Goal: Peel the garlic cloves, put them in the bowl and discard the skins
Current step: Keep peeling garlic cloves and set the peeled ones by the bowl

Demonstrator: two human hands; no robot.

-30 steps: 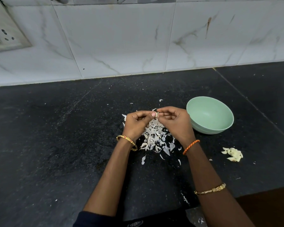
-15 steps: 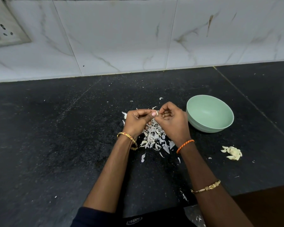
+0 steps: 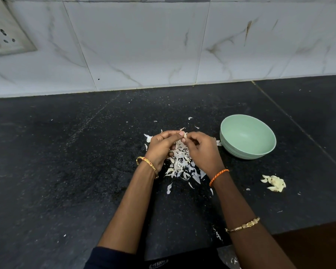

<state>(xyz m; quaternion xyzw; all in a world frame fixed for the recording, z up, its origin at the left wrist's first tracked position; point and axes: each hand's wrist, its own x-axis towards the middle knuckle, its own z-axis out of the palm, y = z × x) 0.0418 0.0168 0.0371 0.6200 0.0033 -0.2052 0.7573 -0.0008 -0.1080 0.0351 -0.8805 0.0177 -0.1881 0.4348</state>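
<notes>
While the right hand (image 3: 200,150) has shifted its fingertips slightly on the garlic clove (image 3: 184,135) since a second ago, left hand (image 3: 161,147) pinching it too, above the skins (image 3: 179,164): peeling unfinished, bowl (image 3: 247,139) apparently empty.

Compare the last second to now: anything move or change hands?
Barely. Both hands, left hand and right hand, keep pinching the same garlic clove over the skin pile; the right-hand fingers have opened slightly, working the skin. Nothing let go. Green bowl still empty, loose cloves on the counter unmoved.
</notes>
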